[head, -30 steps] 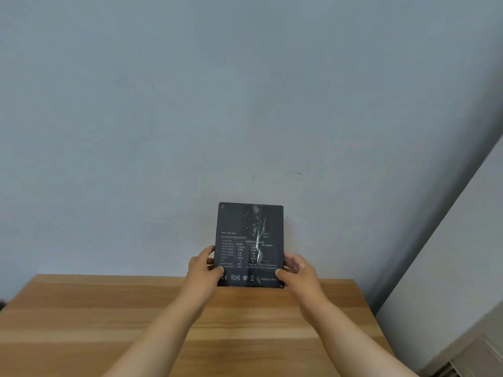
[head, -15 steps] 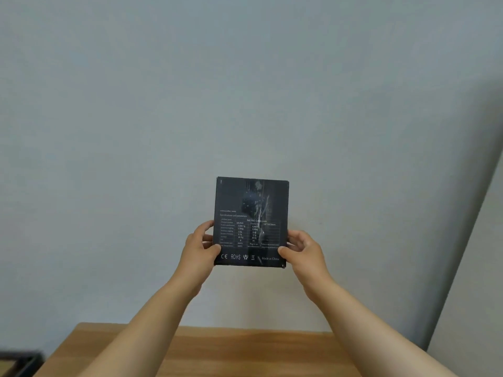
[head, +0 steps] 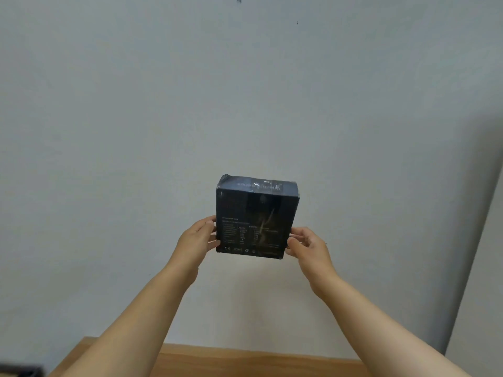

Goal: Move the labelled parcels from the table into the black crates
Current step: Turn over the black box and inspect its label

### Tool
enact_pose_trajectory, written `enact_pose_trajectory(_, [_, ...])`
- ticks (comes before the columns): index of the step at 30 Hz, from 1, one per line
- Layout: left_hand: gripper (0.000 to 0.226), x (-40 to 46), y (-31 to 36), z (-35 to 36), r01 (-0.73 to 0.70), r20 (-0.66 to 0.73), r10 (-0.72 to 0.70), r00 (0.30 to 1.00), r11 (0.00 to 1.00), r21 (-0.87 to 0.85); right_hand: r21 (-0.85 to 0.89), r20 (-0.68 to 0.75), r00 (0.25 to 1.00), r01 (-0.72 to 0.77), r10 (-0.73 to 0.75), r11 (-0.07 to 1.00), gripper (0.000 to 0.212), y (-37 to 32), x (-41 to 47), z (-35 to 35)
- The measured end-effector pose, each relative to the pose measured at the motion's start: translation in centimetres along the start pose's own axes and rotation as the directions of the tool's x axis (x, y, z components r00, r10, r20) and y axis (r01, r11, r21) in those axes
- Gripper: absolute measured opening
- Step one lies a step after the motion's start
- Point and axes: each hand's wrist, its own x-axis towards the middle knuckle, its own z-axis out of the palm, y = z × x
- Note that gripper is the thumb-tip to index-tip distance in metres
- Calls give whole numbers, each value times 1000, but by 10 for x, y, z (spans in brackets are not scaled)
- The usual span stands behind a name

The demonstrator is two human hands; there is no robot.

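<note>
1. Grey wall fills most of the view; wooden table edge low in frame.
2. Dark box held upright in the air, well above the table, long axis vertical, printed face toward the camera, top face tipped into view.
3. Left hand grips the box's lower left edge; right hand grips the lower right edge; both equally near.
4. Dark corner at bottom left, possibly a crate, so the box likely goes down and left.

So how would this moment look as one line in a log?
step: carrying parcel | dark box upright, off the table | left hand and right hand grip its sides | crates: not clearly visible
</note>
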Motion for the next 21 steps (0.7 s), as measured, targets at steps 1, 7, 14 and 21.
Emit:
enact_pose_trajectory(1, [27,0,3,0,8,4,-8,1000,999,-34,33,15,1000,-12,12,999,18,-1,0,0])
enact_pose_trajectory(7, [32,-5,21,-4,-13,47,17,999,997,-77,184,88,996,-30,14,982,23,-11,0,-3])
enact_pose_trajectory(14, [38,-5,18,-8,-67,167,84,982,993,-101,125,157,987,-37,17,991,27,-16,-8,-5])
enact_pose_trajectory(21, [71,-4,4,-11,-161,187,164,969,986,-34,214,205,979,-54,9,975,48,-13,-6,-6])
